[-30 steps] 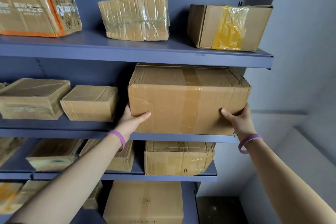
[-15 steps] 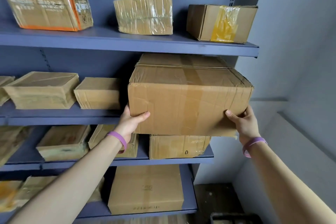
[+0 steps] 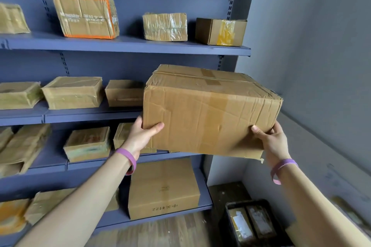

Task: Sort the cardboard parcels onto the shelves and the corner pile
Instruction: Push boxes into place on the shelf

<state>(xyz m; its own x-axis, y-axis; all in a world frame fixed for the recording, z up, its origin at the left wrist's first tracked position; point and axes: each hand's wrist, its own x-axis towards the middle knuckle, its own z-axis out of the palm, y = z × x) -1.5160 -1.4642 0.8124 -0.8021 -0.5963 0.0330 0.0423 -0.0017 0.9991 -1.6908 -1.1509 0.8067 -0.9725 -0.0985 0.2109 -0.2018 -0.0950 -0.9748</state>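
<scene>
Since one second ago the large box (image 3: 210, 114) has been drawn off the second shelf, where it rested; it is now held in the air nearer the camera and further right.

Left hand (image 3: 144, 136): the box is gripped at its lower left corner, the thumb pressed flat on the near face, the fingers hidden behind the left end. Right hand (image 3: 271, 142): the lower right corner is gripped, the thumb on the near face, the fingers curled round the right end. Both arms are stretched forward and upward. A purple wristband is worn on the left wrist (image 3: 128, 159) and on the right wrist (image 3: 282, 166).

The box is tilted, its right end slightly lower. It is creased and sealed with brown tape; no writing can be read on it. Its left part lies in front of the blue shelving (image 3: 120, 44); its right end juts past the unit toward the grey wall (image 3: 321, 46).

On the top shelf an orange-edged parcel (image 3: 86, 16) carries white print, too blurred to read. On the lowest shelf a plain carton (image 3: 162, 186) shows upside-down print, of which the digits 22 are legible. Near right, on the floor, a black crate (image 3: 249, 224) holds parcels with white labels, unreadable.
</scene>
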